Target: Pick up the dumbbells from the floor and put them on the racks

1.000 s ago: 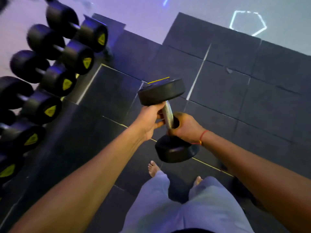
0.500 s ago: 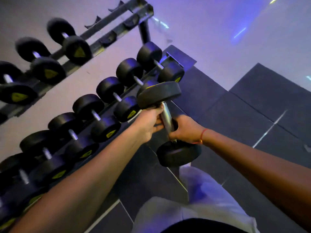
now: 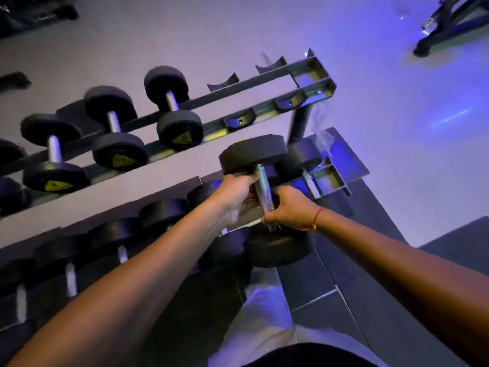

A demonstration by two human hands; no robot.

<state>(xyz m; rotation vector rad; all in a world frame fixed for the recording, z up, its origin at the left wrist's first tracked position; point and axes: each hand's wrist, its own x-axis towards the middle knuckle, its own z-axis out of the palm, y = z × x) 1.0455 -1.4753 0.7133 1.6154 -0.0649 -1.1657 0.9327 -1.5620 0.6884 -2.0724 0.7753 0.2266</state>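
Note:
I hold a black dumbbell (image 3: 254,153) with a steel handle nearly upright in front of the two-tier rack (image 3: 307,72). My left hand (image 3: 235,193) grips the handle just under the top head. My right hand (image 3: 288,206) grips the handle lower down, above the bottom head. The upper tier carries several black dumbbells (image 3: 174,109) with yellow triangle labels, and empty saddles (image 3: 239,120) sit at its right end, just above the held dumbbell. The lower tier's dumbbells (image 3: 164,213) lie partly behind my left arm.
Dark rubber floor tiles (image 3: 370,300) spread to the right of the rack. A black machine base (image 3: 444,25) stands at the top right on the pale floor. My light trousers (image 3: 264,319) show below the dumbbell.
The view has swung up and toward the rack. The held dumbbell is now closer to the rack's right end, below the empty saddles of the upper tier. Both hands keep their grip.

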